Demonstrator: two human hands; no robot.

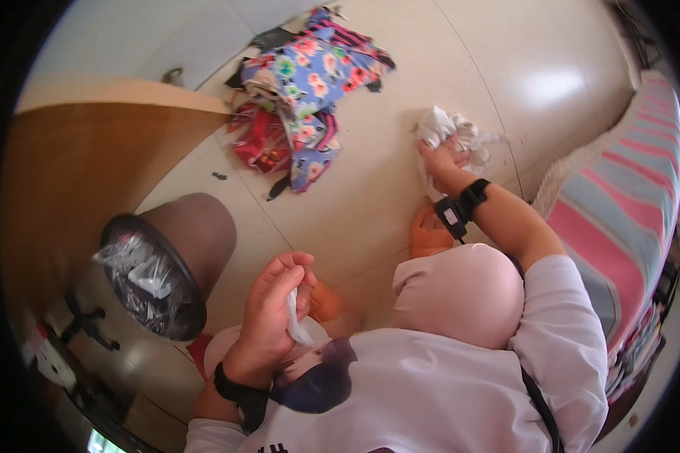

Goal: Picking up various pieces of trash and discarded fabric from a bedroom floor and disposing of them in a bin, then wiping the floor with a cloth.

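Observation:
My left hand (270, 308) is raised in front of my body, fingers curled round a thin white crumpled piece (305, 331) that looks like tissue or soft plastic. Farther off to the right, my right hand (447, 156) reaches down to the floor and closes on a bunch of crumpled white material (435, 125), partly sheer like plastic. Its fingertips are mostly covered by the bunch. To the left of my left hand, a brown waste bin (208, 234) with a dark rim leans toward me, clear plastic and white scraps (153, 278) showing in its mouth.
A heap of blue floral cloth (310, 75) lies on the tiled floor ahead, beside a red plastic packet (263, 141). A wooden panel (113, 143) stands at the left. A bed with a striped cover (619, 219) bounds the right. Orange footwear (428, 232) shows below my right forearm.

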